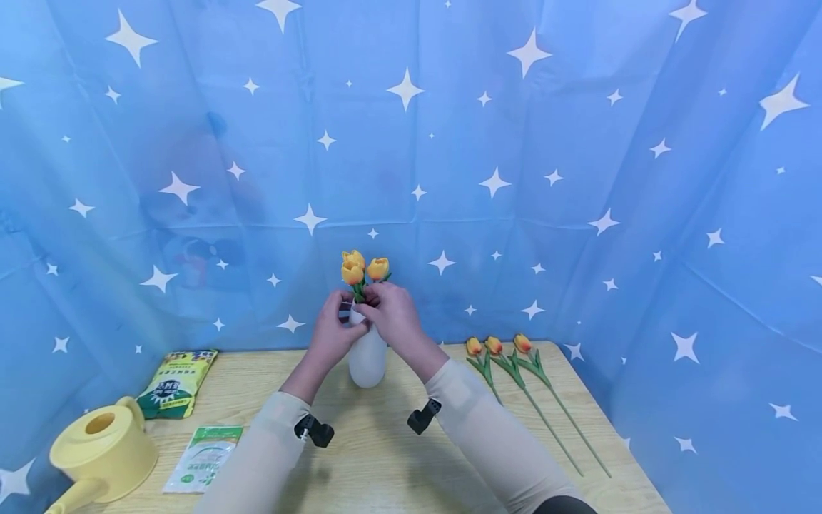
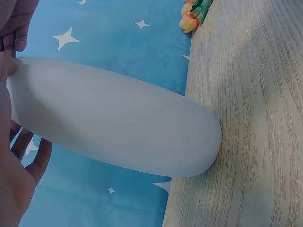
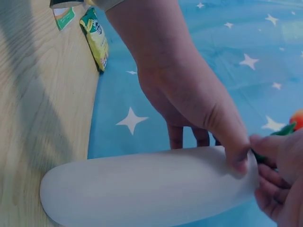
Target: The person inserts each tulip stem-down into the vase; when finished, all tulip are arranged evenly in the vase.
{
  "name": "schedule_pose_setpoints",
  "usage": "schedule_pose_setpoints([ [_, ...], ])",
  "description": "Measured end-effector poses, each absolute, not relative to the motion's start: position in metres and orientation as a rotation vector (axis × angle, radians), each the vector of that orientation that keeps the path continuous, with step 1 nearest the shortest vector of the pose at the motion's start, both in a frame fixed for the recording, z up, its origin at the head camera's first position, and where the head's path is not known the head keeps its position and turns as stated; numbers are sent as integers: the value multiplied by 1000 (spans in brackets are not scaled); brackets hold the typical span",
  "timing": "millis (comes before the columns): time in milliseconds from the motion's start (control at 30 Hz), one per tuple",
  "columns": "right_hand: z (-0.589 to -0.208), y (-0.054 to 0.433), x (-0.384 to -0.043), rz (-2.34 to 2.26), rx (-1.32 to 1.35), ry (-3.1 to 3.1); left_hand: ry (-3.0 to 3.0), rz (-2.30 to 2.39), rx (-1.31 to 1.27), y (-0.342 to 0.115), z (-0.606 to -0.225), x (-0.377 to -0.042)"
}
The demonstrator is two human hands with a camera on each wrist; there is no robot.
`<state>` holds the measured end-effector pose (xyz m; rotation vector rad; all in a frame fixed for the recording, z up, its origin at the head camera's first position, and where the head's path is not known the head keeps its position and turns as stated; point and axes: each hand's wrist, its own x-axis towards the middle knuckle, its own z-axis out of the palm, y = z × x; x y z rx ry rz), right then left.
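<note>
A frosted white vase (image 1: 367, 364) stands upright on the table near its back edge. My left hand (image 1: 330, 328) grips it near the top, the thumb on the near side and the fingers round the side in the right wrist view. Several yellow-orange tulips (image 1: 352, 271) rise from its mouth. At the rim, my right hand (image 1: 394, 314) pinches a tulip (image 1: 378, 269) low under its bloom. A bit of green leaf (image 3: 285, 130) shows by the right fingertips (image 3: 266, 145); the stems inside the vase are hidden.
Three more tulips (image 1: 523, 344) lie on the table at the right. To the left are a yellow watering can (image 1: 105, 453), a green-and-yellow packet (image 1: 176, 385) and a white-and-green packet (image 1: 204, 458). A blue star-patterned curtain (image 1: 411, 157) hangs behind the table.
</note>
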<state>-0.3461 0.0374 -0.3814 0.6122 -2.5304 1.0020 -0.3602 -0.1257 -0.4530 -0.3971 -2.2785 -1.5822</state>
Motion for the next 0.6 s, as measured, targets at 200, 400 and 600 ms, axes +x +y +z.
schedule_pose_setpoints([
  [200, -385, 40, -344, 1098, 633, -2460, -2270, -1584, -404, -126, -452, -361],
  [400, -388, 44, -341, 1165, 672, -2375, -2260, -1581, -409, -127, -454, -360],
  [600, -388, 65, -332, 1252, 712, -2287, -2269, -1580, -415, -126, -455, -360],
])
